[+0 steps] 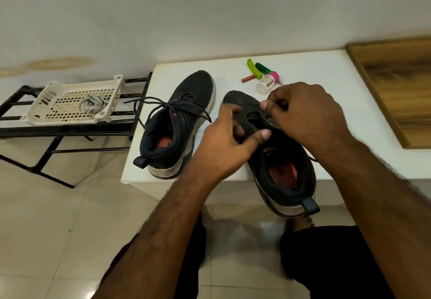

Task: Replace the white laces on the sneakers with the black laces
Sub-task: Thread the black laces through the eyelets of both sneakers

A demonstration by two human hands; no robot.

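Two dark sneakers lie on a white table (314, 70). The left sneaker (179, 121) is laced with a black lace (149, 103), its loose ends trailing to the left. The right sneaker (277, 159) hangs partly over the table's front edge. My left hand (229, 142) grips this shoe at its eyelet area, fingers curled round the upper. My right hand (300, 110) pinches a black lace over the eyelets near the toe. The white laces (91, 103) lie bundled in a cream plastic basket (46, 98) to the left.
The basket rests on a black metal rack (70, 133) left of the table. A green clip (253, 68), a small battery (248, 79), thread spools and a white bottle (265, 84) sit at the table's back. A wooden board (396, 84) lies to the right. Tiled floor below.
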